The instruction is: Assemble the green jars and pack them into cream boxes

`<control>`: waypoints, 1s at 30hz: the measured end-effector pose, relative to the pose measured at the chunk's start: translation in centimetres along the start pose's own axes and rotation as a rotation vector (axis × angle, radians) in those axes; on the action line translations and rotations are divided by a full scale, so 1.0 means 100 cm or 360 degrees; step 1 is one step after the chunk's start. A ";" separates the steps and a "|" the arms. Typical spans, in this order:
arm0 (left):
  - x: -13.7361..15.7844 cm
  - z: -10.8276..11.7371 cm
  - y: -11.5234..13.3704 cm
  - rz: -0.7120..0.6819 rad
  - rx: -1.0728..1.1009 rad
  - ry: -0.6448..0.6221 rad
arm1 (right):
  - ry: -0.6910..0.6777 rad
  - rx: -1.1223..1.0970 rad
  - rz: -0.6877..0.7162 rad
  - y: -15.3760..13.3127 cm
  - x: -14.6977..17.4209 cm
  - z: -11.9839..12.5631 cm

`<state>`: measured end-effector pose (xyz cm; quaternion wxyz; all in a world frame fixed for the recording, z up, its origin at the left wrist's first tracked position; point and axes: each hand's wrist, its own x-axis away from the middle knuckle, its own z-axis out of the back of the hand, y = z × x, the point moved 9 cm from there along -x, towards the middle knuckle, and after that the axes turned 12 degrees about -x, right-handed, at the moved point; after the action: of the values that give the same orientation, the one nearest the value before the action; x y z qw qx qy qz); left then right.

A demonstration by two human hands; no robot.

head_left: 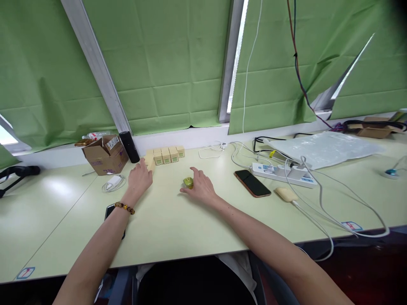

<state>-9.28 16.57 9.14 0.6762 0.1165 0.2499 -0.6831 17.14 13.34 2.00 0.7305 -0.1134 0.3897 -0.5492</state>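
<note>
My left hand [140, 177] reaches to the left end of a row of small beige boxes [166, 156]. Its fingers are stretched out against a plain beige piece [149, 158], perhaps a flattened or opened box; part of it is hidden. My right hand [201, 187] rests low over the table, thumb and index finger apart. Between them sits a small, shiny olive-green object [188, 182], rounded like a little jar or case; its exact kind is unclear. The hand is right beside it and does not look closed on it.
An open cardboard box [106, 156] and a black cylinder [129, 147] stand at the back left. A phone [252, 183], a power strip [284, 174], a beige charger [286, 194] and loose cables lie to the right. Another phone [110, 210] is partly under my left forearm.
</note>
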 end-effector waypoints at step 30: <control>0.075 0.018 0.093 -0.0225 0.2403 0.0077 | 0.0045 -0.1456 0.0738 -0.057 0.026 0.041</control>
<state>-0.31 9.55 5.21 0.3618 0.5465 -0.2639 -0.7077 16.18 7.89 6.97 0.7035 -0.3244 0.6149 -0.1474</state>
